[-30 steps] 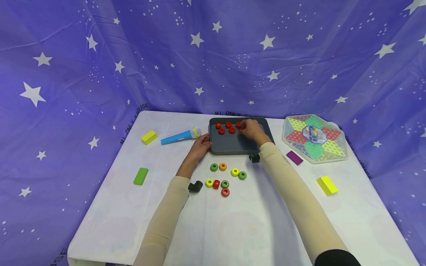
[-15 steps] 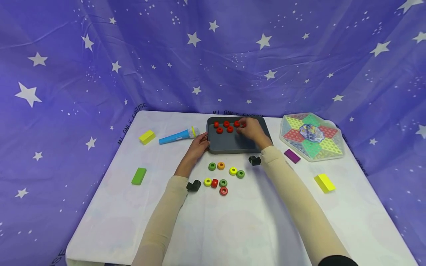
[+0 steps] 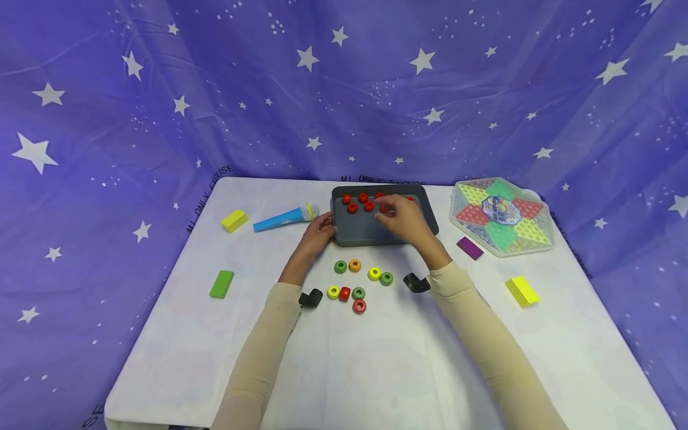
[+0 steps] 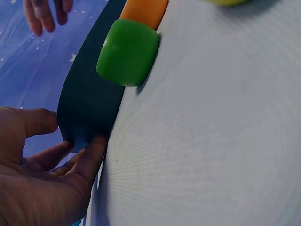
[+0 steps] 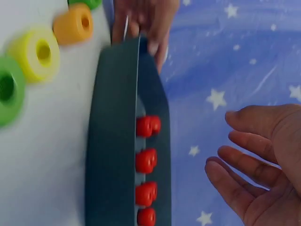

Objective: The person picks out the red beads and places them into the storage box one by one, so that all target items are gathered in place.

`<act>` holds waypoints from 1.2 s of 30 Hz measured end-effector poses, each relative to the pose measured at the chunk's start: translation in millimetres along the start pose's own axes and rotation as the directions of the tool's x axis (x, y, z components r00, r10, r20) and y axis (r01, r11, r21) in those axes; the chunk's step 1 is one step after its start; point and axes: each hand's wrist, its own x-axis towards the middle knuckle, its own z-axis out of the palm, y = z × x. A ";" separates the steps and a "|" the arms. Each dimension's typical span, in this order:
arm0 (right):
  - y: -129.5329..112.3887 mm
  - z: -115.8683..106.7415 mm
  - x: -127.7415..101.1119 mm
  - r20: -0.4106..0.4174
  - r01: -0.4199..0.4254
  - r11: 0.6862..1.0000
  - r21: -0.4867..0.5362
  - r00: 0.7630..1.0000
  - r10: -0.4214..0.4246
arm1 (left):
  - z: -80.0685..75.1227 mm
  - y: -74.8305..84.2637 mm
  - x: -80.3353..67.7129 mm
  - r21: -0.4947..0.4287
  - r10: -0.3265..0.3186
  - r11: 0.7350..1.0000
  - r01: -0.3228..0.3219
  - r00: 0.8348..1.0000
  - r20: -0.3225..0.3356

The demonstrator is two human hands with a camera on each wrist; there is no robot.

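Note:
A dark grey tray (image 3: 371, 236) lies at the back of the table with several red beads (image 3: 352, 208) in its far half. My left hand (image 3: 316, 234) holds the tray's near left corner; in the left wrist view its thumb is at the rim and its fingers reach under the corner. Above the tray, my right hand (image 3: 407, 222) has parted fingers with nothing between them, as the right wrist view shows. It hides part of the bead rows. In front of the tray lie loose beads, among them a green bead (image 4: 128, 52), an orange bead (image 5: 73, 26) and a yellow bead (image 5: 35, 54).
A blue toy microphone (image 3: 282, 219), a yellow block (image 3: 234, 221) and a green block (image 3: 221, 284) lie left. On the right are a board game box (image 3: 502, 216), a purple block (image 3: 470, 248) and another yellow block (image 3: 522, 291). A starry curtain (image 3: 376, 89) hangs behind.
My right hand has risen off the red beads and drawn back slightly, its fingers now apart. Another red bead shows at the tray's right. My left hand stays at the corner.

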 end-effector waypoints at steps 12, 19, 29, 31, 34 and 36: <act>-30.9 29.3 -51.5 0.133 0.048 0.993 0.110 0.989 -0.062 | -1.1 -0.9 2.7 -0.021 0.026 0.999 -0.026 1.000 0.014; -35.4 50.6 -72.4 0.180 0.070 0.982 0.178 0.978 -0.102 | -1.0 -1.2 2.6 -0.012 0.023 1.000 -0.022 0.999 0.025; -36.5 78.4 -91.9 0.216 0.148 0.951 0.271 0.953 -0.210 | -1.8 0.6 0.9 -0.028 0.030 0.999 -0.029 0.999 0.031; -36.6 82.6 -95.1 0.230 0.147 0.950 0.275 0.949 -0.214 | -1.7 -0.3 1.7 -0.025 0.030 0.999 -0.030 0.999 0.028; -37.1 87.5 -99.5 0.246 0.150 0.965 0.215 0.948 -0.203 | -0.9 -1.4 2.9 -0.016 0.030 0.999 -0.029 0.999 0.020; -38.0 89.3 -102.1 0.259 0.148 0.974 0.169 0.947 -0.189 | -0.2 -1.4 2.9 -0.010 0.027 1.000 -0.027 1.000 0.015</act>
